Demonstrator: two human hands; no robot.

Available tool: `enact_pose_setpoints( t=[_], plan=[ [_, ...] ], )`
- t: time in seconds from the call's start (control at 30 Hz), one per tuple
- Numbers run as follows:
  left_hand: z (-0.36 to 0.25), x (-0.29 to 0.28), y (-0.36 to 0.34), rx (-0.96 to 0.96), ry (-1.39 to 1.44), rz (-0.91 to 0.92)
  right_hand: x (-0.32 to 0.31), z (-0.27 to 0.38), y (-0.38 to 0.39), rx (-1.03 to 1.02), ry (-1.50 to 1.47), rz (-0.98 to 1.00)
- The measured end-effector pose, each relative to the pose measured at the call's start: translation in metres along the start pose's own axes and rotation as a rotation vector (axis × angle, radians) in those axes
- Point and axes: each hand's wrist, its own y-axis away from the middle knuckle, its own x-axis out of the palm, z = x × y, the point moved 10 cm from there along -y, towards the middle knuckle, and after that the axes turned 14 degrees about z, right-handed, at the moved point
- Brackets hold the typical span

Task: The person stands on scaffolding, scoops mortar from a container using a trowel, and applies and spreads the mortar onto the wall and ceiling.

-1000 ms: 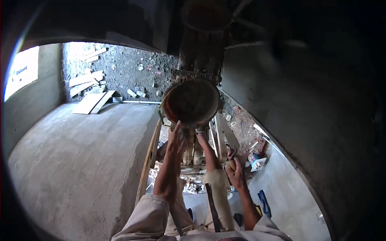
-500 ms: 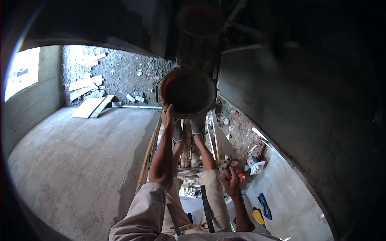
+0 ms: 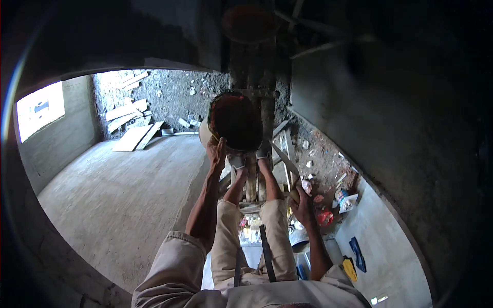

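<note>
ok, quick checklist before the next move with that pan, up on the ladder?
1. Left hand on the round pan: fingers at its near rim, pan raised in front. Ok, though one hand only.
2. Pan load: the inside is dark and reddish. Cannot tell.
3. Right hand braced: it is low by the right knee, near a pale slat. Whether it grips cannot tell.
4. Feet on the wooden ladder: both placed on it. Ok.
5. Ground below: containers and rubble lie at the ladder's foot. Not ok.
</note>
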Motion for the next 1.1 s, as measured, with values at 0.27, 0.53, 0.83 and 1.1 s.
enact_pose_setpoints(
  t=[0.27,0.53,0.83,1.1],
  plan=[
    [-0.074,-0.026,0.159,-0.023,0.169,0.010,-0.015,0.071,-0.037,0.001,0.290,0.193],
    [-0.246,0.007,0.314,0.055,-0.135,0.209,-0.016,0.116,0.034,-0.106,-0.074,0.579],
    [-0.339,-0.057,0.414,0.268,-0.057,0.043,-0.066,0.237,0.132,-0.260,-0.209,0.736],
    [-0.353,-0.083,0.427,0.334,0.067,0.016,-0.074,0.307,0.191,-0.439,-0.228,0.482]
  ],
)
